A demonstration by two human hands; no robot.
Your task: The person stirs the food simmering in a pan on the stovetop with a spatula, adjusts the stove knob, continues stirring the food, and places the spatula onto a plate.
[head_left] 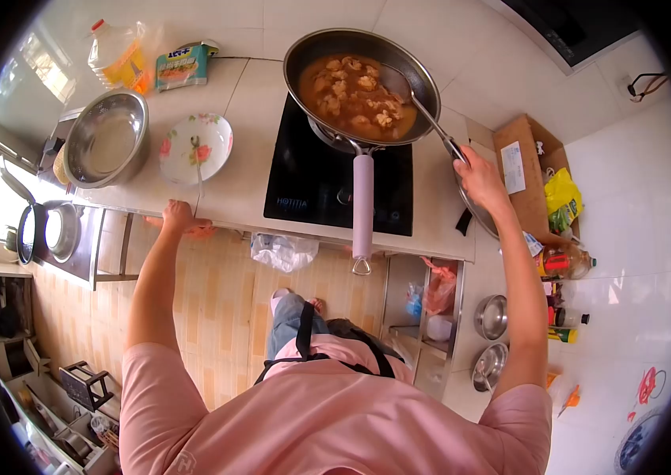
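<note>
1. One counter [240,198], its front edge gripped by the left hand [179,218].
2. One black cooktop [304,178] under one pan [361,85] of stew.
3. One steel bowl [106,138] and one flowered plate [195,148], left of the cooktop.
4. One ladle [423,107], its handle gripped by the right hand [478,176], its bowl in the pan.
5. Two steel bowls [491,317] on shelves below.

Premises: domestic kitchen. Evidence: induction hob [335,178] at centre, pan [359,83] of stew at 12 o'clock, steel bowl [106,138] and plate [195,148] at 10 o'clock, oil bottle [118,55] at 11 o'clock, tiled walls.
</note>
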